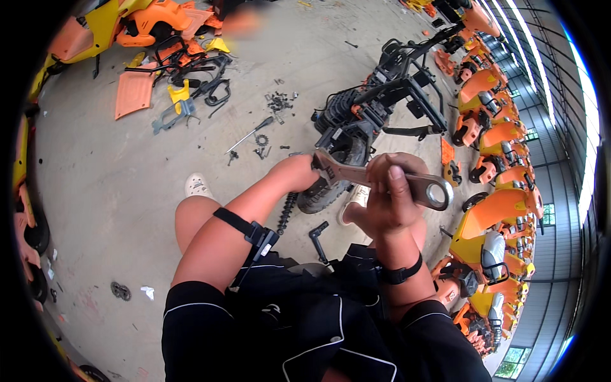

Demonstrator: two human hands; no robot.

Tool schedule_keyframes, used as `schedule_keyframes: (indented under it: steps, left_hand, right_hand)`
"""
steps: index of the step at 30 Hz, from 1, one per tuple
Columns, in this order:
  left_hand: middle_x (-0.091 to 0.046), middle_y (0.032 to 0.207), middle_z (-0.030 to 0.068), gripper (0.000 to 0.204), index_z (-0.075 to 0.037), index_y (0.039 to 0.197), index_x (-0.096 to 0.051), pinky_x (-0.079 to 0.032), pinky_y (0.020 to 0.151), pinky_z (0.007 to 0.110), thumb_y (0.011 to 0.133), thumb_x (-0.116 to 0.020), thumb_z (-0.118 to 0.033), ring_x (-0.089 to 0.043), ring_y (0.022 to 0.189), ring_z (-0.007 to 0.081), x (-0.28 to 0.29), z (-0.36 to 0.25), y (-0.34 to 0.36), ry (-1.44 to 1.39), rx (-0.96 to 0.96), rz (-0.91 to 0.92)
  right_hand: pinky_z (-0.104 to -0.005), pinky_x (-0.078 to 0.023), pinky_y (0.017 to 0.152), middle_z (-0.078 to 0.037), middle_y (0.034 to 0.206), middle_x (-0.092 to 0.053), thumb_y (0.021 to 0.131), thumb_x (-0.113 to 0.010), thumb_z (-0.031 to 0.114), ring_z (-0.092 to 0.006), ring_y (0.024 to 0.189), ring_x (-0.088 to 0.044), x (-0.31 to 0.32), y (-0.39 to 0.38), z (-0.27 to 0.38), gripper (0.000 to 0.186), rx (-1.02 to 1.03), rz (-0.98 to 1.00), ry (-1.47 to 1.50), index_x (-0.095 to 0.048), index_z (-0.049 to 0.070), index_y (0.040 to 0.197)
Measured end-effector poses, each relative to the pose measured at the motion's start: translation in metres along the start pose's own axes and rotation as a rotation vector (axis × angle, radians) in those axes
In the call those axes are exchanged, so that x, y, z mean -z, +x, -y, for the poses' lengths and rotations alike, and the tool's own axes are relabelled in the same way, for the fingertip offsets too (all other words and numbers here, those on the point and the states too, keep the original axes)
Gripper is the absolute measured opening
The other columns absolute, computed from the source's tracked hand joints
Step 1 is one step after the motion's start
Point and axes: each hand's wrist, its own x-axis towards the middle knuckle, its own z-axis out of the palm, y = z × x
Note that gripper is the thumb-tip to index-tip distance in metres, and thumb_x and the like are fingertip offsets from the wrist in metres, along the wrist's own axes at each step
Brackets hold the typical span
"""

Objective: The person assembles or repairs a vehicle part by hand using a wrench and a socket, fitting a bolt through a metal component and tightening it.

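Note:
My right hand (396, 194) is wrapped round the handle of a large adjustable wrench (356, 173), whose round hanging hole shows past the thumb side. The wrench's jaw end reaches left to my left hand (299, 173). That hand is closed beside the jaw, above the wheel; its fingertips are hidden, so what they grip cannot be told. Below lies the black tyre (323, 198) of a partly stripped scooter frame (382, 95), tipped on the floor between my feet. A black coil spring shock absorber (287, 214) is just under my left forearm.
A screwdriver (249, 136), a toothed ring (261, 139) and a heap of bolts (279, 102) lie ahead. A black angled part (316, 240) is near my lap. Orange panels (135, 89) are piled far left. Orange and yellow scooters (490, 213) line the right side.

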Motion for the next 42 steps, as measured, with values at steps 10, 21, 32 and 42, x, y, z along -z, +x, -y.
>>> schedule_keyframes:
  steps: [10, 21, 32, 42]
  left_hand:
    - [-0.071, 0.089, 0.0163, 0.036, -0.004, 0.114, -0.062, -0.056, 0.063, 0.042, 0.086, -0.065, -0.026, -0.070, 0.065, 0.0306, 0.000, -0.010, -0.005, 0.108, -0.057, 0.001]
    - [-0.070, 0.085, 0.0174, 0.039, -0.006, 0.107, -0.058, -0.054, 0.067, 0.051, 0.084, -0.066, -0.037, -0.067, 0.080, 0.0403, -0.031, -0.025, -0.018, 0.393, -0.298, 0.007]
    - [-0.068, 0.084, 0.0097, 0.043, -0.009, 0.107, -0.059, -0.054, 0.063, 0.043, 0.073, -0.080, -0.027, -0.067, 0.078, 0.0339, -0.029, -0.029, -0.056, 0.223, -0.786, -0.290]
    - [-0.070, 0.100, 0.0170, 0.044, -0.003, 0.117, -0.057, -0.054, 0.077, 0.037, 0.081, -0.076, -0.018, -0.069, 0.090, 0.0342, -0.007, -0.014, -0.035, -0.311, -0.430, -0.361]
  right_hand:
    - [-0.0240, -0.040, 0.056, -0.002, 0.071, -0.055, 0.097, -0.059, 0.010, -0.0081, 0.062, -0.050, -0.018, 0.065, 0.019, 0.017, -0.301, 0.053, 0.092, -0.063, -0.003, 0.108]
    - [-0.0298, -0.047, 0.059, -0.004, 0.075, -0.058, 0.088, -0.070, 0.023, -0.0139, 0.063, -0.059, 0.012, 0.159, -0.031, 0.034, -0.601, 0.220, -0.142, -0.061, -0.003, 0.108]
    - [-0.0312, -0.045, 0.055, -0.005, 0.073, -0.058, 0.081, -0.071, 0.000, -0.0173, 0.061, -0.055, 0.123, 0.091, -0.184, 0.009, -1.041, -0.274, 0.108, -0.063, 0.003, 0.081]
    - [-0.0414, -0.054, 0.093, -0.015, 0.105, -0.062, 0.093, -0.057, 0.004, -0.0271, 0.096, -0.061, 0.140, -0.048, -0.171, 0.013, -1.015, -1.014, 0.867, -0.055, -0.004, 0.103]
